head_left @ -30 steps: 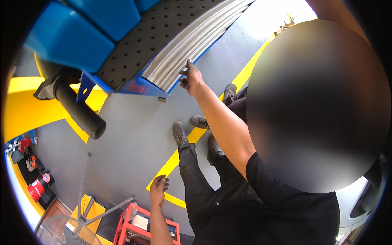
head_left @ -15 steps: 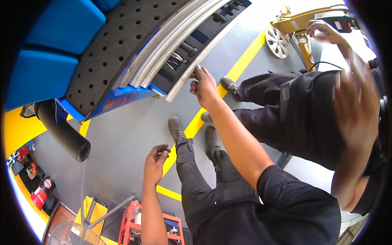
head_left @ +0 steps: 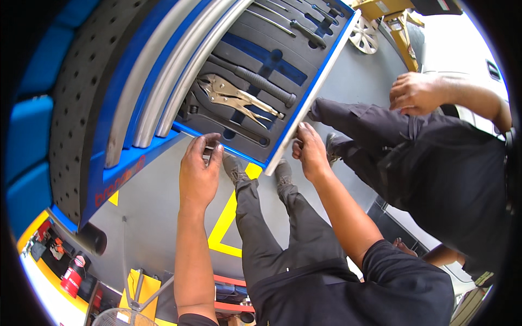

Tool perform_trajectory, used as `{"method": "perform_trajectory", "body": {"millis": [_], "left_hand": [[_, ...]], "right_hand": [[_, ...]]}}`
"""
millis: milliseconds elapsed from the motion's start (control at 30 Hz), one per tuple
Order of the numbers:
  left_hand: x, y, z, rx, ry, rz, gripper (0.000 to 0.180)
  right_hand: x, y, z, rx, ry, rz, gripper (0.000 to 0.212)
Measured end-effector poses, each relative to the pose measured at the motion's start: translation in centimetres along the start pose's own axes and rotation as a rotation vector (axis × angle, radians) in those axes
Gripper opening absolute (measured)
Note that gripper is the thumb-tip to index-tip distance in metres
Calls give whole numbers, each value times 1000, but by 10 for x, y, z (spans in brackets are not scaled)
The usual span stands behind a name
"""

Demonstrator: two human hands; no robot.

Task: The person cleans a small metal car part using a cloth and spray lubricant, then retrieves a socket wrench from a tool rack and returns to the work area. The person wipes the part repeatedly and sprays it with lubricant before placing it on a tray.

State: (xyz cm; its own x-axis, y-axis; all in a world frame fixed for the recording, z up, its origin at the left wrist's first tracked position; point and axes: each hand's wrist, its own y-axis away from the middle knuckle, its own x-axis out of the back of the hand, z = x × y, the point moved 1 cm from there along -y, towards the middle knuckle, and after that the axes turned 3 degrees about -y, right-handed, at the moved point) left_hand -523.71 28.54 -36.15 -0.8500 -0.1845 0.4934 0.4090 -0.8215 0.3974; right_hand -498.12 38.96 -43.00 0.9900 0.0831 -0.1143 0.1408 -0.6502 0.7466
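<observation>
An extended tool drawer (head_left: 260, 167) holds tools in dark foam cut-outs. My right hand (head_left: 312, 151) has its curled fingertips on the drawer's silver front edge. Beside the near blue side of the drawer is my left hand (head_left: 199, 173), fingers bent and thumb apart, with nothing visible in it. Locking pliers (head_left: 231, 95) lie in the foam between a tool with a dark knurled handle (head_left: 266, 87) and a long dark tool (head_left: 231, 129). Farther back is a dark-handled screwdriver or pick (head_left: 309, 33). Some cut-outs show bare blue.
The blue tool cabinet (head_left: 106, 187) has a perforated dark top and several silver drawer fronts. A co-worker in dark clothes stands at the right, one hand (head_left: 416, 93) raised near the drawer. A red cart (head_left: 231, 281), a fan (head_left: 122, 318) and a wheel cover (head_left: 363, 37) are around.
The drawer has come out much farther, exposing the pliers and other tools. My right hand has moved right and down with its edge; my left hand has risen beside it. The co-worker's hands have shifted.
</observation>
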Motion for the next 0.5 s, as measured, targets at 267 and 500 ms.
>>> {"method": "perform_trajectory", "body": {"millis": [267,500], "left_hand": [[36,-92,-24,-103,-298,93,27],[54,-137,-41,-204,-614,215,45]], "right_hand": [[-11,-17,12,126,36,175,29],[-13,-11,5,49,135,328,29]]}}
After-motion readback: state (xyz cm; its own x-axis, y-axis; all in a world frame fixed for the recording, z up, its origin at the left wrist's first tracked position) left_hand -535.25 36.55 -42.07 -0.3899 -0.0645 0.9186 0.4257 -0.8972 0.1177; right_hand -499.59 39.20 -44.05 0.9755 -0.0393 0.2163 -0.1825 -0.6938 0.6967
